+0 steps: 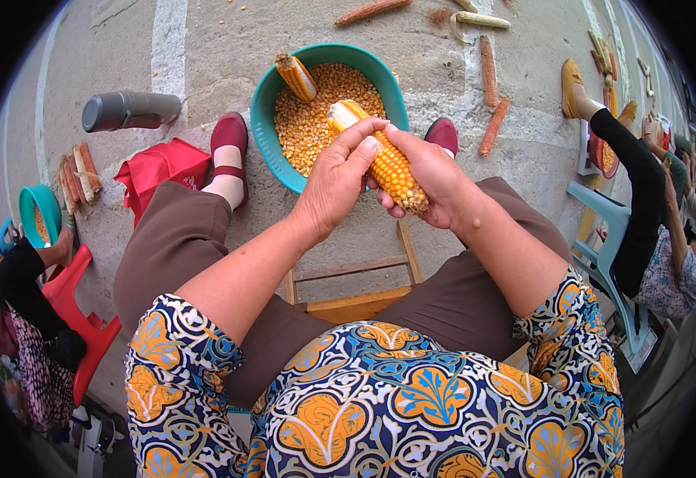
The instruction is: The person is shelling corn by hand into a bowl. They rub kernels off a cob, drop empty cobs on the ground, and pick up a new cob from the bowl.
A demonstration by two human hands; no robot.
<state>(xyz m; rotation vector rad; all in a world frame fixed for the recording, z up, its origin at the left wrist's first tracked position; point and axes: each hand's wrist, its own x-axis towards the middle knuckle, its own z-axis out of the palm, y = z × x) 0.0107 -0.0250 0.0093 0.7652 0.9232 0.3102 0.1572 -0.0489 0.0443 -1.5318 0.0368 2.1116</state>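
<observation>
Both hands are on one ear of dried yellow corn (393,170), tilted over the near right side of a green plastic basin (269,146). My right hand (434,176) grips its lower part from the right. My left hand (342,167) curls over the middle, thumb and fingers pressed on the kernels. The ear's upper end is pale and stripped of kernels along one side; rows remain on the rest. Loose kernels (306,131) cover the bottom of the basin. Against its far left wall leans a second, partly stripped ear (296,76).
Bare cobs (494,126) lie on the concrete at right, others (79,173) at left. A grey flask (130,111) and a red bag (163,170) are by my left shoe (228,140). People sit on both sides, near a red stool (79,310) and a blue stool (608,251).
</observation>
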